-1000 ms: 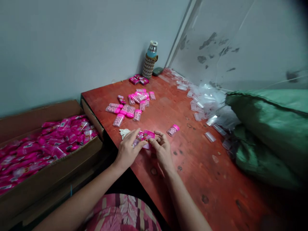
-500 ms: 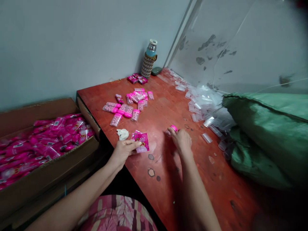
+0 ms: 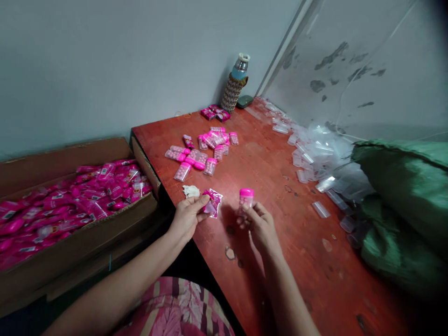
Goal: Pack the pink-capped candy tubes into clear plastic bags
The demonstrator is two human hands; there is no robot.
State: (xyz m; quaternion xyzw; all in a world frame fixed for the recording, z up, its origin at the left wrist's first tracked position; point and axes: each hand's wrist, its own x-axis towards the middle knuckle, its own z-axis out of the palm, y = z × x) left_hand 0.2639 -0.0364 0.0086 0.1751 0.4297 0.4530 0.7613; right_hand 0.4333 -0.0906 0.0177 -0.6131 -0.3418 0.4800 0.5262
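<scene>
Between thumb and fingers, my left hand [image 3: 191, 214] pinches a pink printed label [image 3: 210, 205] near the table's front-left edge. Part of the label is bent and covered by my thumb. My right hand [image 3: 261, 224] grips a small clear candy container [image 3: 246, 200] with a pink cap and pale pink balls inside, held upright with the cap on top. The container and the label are apart. Just beyond my left hand lies a crumpled white scrap [image 3: 191, 191]. Several more pink-capped candy containers [image 3: 210, 166] lie in a loose group farther back.
A cardboard box [image 3: 154, 182] full of pink-wrapped packs stands at the left. Clear plastic sleeves [image 3: 320, 210] are scattered along the right, beside a green sack [image 3: 402, 242]. A bottle in a knitted cover [image 3: 234, 91] and pink label stacks [image 3: 209, 113] stand at the back.
My right hand has raised the candy container from the table and turned it upright. The label in my left hand has bent and turned. The view has swung slightly left.
</scene>
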